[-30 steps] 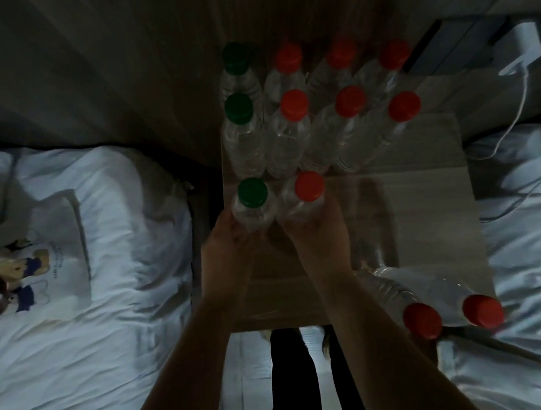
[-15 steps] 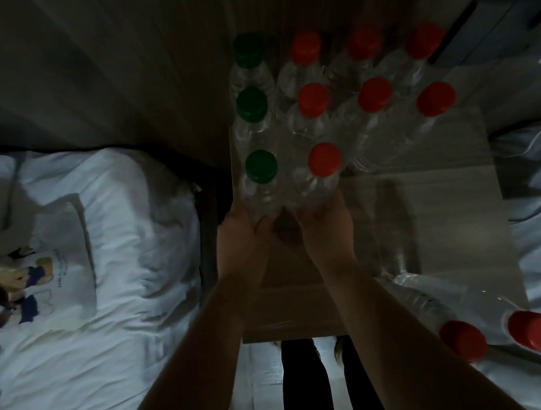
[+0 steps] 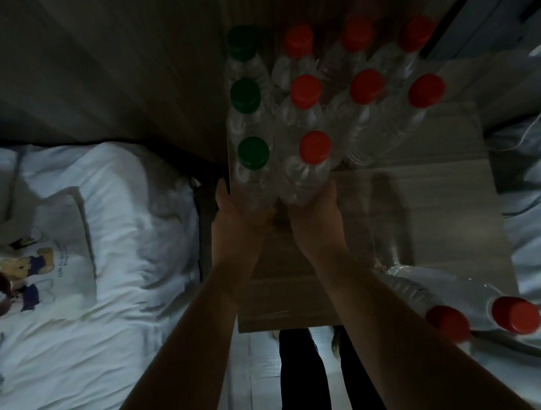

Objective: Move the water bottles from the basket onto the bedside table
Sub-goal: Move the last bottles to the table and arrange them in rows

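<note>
Several clear water bottles stand in rows at the back of the wooden bedside table (image 3: 431,221). My left hand (image 3: 241,221) grips the nearest green-capped bottle (image 3: 255,173) low on its body. My right hand (image 3: 317,216) grips the red-capped bottle (image 3: 315,163) beside it. Both bottles stand upright, close against the rows behind them. Two more red-capped bottles (image 3: 473,303) stand at the table's front right corner. The basket is not in view.
A bed with white bedding lies on each side of the table. A white tote bag with a bear print (image 3: 31,263) rests on the left bed. A white charger cable (image 3: 534,123) hangs at the right. My legs stand below the table's front edge.
Both hands have pushed the green-capped and red-capped bottles away from me, up against the back rows. The camera has shifted slightly.
</note>
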`<state>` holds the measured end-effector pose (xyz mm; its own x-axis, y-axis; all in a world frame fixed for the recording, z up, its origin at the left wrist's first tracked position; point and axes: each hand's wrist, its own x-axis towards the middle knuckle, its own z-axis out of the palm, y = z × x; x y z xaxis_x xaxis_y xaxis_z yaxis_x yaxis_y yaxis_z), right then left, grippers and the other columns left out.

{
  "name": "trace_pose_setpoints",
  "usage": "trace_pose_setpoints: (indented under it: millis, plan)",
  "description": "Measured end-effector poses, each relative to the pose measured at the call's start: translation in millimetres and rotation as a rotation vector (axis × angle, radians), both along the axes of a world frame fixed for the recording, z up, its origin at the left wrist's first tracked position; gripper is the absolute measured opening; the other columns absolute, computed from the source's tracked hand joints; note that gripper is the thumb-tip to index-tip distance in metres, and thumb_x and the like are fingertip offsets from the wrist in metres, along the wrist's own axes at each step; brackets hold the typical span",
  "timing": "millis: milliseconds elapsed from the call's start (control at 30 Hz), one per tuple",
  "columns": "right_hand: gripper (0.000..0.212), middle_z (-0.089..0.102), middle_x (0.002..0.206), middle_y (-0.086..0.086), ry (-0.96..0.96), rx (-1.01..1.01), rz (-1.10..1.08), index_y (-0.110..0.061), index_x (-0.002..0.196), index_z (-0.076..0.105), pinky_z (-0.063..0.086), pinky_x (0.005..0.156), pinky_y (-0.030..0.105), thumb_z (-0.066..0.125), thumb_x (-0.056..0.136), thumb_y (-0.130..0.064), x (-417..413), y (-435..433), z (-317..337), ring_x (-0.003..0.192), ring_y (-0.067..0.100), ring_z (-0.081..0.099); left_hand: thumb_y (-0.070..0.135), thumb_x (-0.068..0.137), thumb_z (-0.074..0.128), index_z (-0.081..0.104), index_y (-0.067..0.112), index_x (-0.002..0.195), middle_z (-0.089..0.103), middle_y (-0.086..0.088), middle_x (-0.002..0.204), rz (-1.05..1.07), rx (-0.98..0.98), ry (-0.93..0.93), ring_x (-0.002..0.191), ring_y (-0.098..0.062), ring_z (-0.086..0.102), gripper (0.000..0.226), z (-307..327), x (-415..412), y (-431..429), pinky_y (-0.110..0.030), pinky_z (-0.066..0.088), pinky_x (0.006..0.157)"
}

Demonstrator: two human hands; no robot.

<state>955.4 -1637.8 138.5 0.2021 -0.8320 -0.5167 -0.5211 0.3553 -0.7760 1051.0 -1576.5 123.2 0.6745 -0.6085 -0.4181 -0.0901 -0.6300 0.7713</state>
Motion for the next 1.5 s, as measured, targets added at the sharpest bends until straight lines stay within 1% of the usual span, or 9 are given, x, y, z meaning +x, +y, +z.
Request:
trace_pose_setpoints:
  millis: [133, 267, 467, 600, 733, 900, 1133, 1233, 1500]
  plan:
    - [0.057, 0.047, 0.137, 0.004, 0.04, 0.017, 0.179, -0.023, 0.141, 0.027, 0.039, 0.086, 0.028, 0.049, 0.089, -0.015, -14.4, 18.5, 44.6, 0.119, 0.024, 0.053, 0.04, 0.085, 0.057, 0.031, 0.019, 0.142, 0.052, -0.001, 0.132, 0.155, -0.046, 0.261, 0.103, -0.011, 0.059, 0.066, 2.2, -19.0, 25.6, -0.016, 0.047, 0.077]
    - [0.068, 0.036, 0.148, 0.012, 0.2, -0.097, 0.428, -0.016, 0.149, 0.013, 0.039, 0.107, 0.037, 0.05, 0.092, -0.024, -40.3, 25.4, 92.4, 0.132, 0.029, 0.042, 0.027, 0.089, 0.058, 0.043, 0.018, 0.131, 0.055, 0.006, 0.109, -0.036, 0.137, 0.14, 0.097, -0.013, 0.056, 0.045, 22.3, -48.7, 53.5, -0.024, 0.044, 0.076]
    - [0.062, 0.033, 0.15, 0.008, 0.333, -0.321, 0.585, -0.011, 0.146, 0.02, 0.032, 0.112, 0.036, 0.049, 0.093, -0.024, -80.3, 4.8, 136.9, 0.133, 0.024, 0.038, 0.01, 0.08, 0.068, 0.059, 0.024, 0.098, 0.062, 0.006, 0.09, -0.065, -0.002, 0.398, 0.071, 0.002, 0.062, 0.025, 55.9, -102.4, 62.6, -0.027, 0.048, 0.068]
    - [0.054, 0.044, 0.14, 0.012, 0.409, -0.363, 0.613, -0.007, 0.141, 0.032, 0.037, 0.105, 0.037, 0.049, 0.092, -0.025, -115.7, -15.5, 145.1, 0.123, 0.029, 0.045, 0.019, 0.083, 0.068, 0.051, 0.047, 0.105, 0.062, 0.019, 0.106, -0.265, 0.006, 0.275, 0.084, 0.007, 0.062, 0.039, 85.7, -127.6, 53.7, -0.024, 0.054, 0.077]
    - [0.049, 0.056, 0.124, 0.009, 0.401, -0.244, 0.617, -0.012, 0.137, 0.039, 0.047, 0.093, 0.042, 0.049, 0.093, -0.03, -155.9, -24.0, 143.2, 0.107, 0.025, 0.057, 0.025, 0.075, 0.075, 0.049, 0.035, 0.121, 0.059, 0.016, 0.115, -0.536, -0.052, 0.138, 0.103, 0.0, 0.059, 0.054, 93.1, -139.6, 46.8, -0.023, 0.051, 0.086]
    - [0.033, 0.055, 0.092, -0.007, 0.378, -0.123, 0.669, -0.016, 0.123, 0.051, 0.043, 0.072, 0.02, 0.054, 0.092, -0.027, -193.6, -18.9, 130.2, 0.081, 0.01, 0.058, 0.028, 0.065, 0.083, 0.039, 0.053, 0.11, 0.044, 0.052, 0.107, -0.535, -0.063, 0.112, 0.102, 0.026, 0.044, 0.068, 91.0, -155.2, 42.6, 0.004, 0.035, 0.082]
    - [0.052, 0.065, 0.115, 0.006, 0.376, -0.144, 0.737, -0.015, 0.128, 0.053, 0.036, 0.078, 0.014, 0.072, 0.08, -0.017, -215.6, -13.7, 112.8, 0.098, 0.016, 0.061, 0.028, 0.07, 0.079, 0.046, 0.04, 0.124, 0.053, 0.018, 0.118, -0.487, -0.088, 0.058, 0.104, -0.001, 0.058, 0.064, 76.4, -176.3, 39.1, -0.018, 0.05, 0.086]
    - [0.043, 0.068, 0.108, 0.003, 0.364, -0.182, 0.75, -0.017, 0.119, 0.058, 0.031, 0.068, 0.003, 0.073, 0.078, -0.017, -220.6, -14.9, 106.6, 0.084, 0.004, 0.053, 0.027, 0.07, 0.079, 0.045, 0.035, 0.128, 0.052, 0.016, 0.12, -0.496, -0.046, 0.015, 0.103, -0.004, 0.057, 0.068, 75.8, -180.1, 35.5, -0.019, 0.049, 0.084]
    - [0.026, 0.062, 0.093, -0.009, 0.391, -0.276, 0.727, -0.022, 0.106, 0.058, 0.047, 0.08, 0.024, 0.066, 0.085, -0.036, -206.5, -27.8, 108.3, 0.081, 0.007, 0.056, 0.033, 0.073, 0.076, 0.046, 0.048, 0.094, 0.054, 0.031, 0.083, -0.437, -0.025, -0.107, 0.079, 0.01, 0.057, 0.041, 78.3, -173.5, 25.1, -0.01, 0.048, 0.07]
